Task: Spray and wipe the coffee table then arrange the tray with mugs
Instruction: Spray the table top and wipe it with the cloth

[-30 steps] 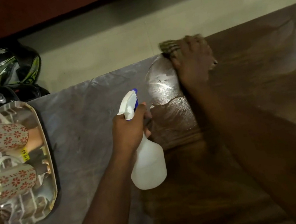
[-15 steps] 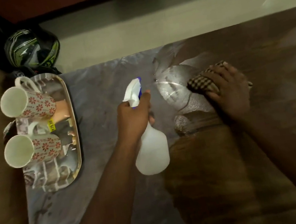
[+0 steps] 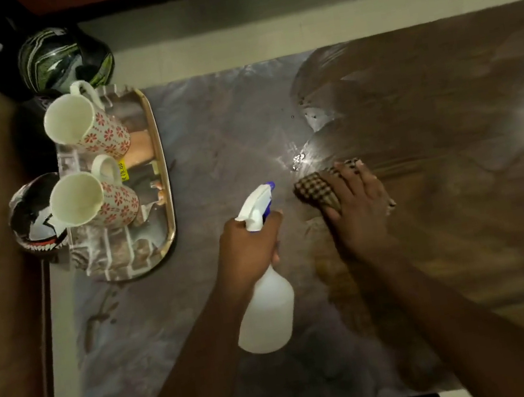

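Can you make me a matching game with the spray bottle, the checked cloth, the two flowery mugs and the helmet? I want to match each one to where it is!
Things:
1. spray bottle
2. checked cloth
3. flowery mugs
4. helmet

Places:
A. on the tray
B. on the floor beyond the table
C. in the left hand
D. under the right hand

Pairs: 1-C, 2-D, 3-A, 4-B
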